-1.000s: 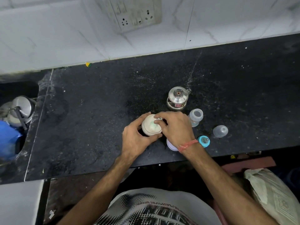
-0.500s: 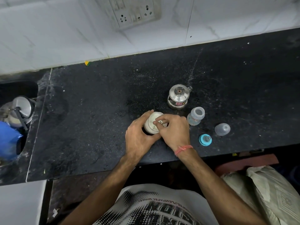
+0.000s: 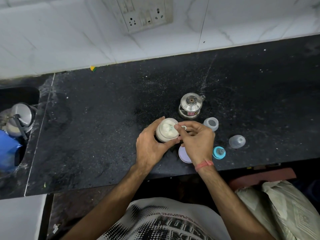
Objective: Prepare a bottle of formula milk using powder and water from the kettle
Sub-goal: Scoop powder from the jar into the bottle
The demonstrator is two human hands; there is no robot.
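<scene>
Nearest, at the counter's front edge, a round lid (image 3: 183, 155) lying flat, partly hidden under the right wrist. Beside it to the right, a blue teat ring (image 3: 219, 152), and a little further a clear cap (image 3: 237, 141). Left hand (image 3: 150, 148) wrapped around an open powder jar (image 3: 166, 130), standing on the black counter (image 3: 103, 127). Right hand (image 3: 195, 141) pinching the handle of a small scoop (image 3: 174, 127) sunk in the white powder (bowl of the scoop half buried). Just behind the right hand, an open baby bottle (image 3: 210, 123), upright. Further back, a steel kettle (image 3: 190, 106), lid on, spout toward the wall. Far left, a sink (image 3: 19, 94) holding a steel pot.
</scene>
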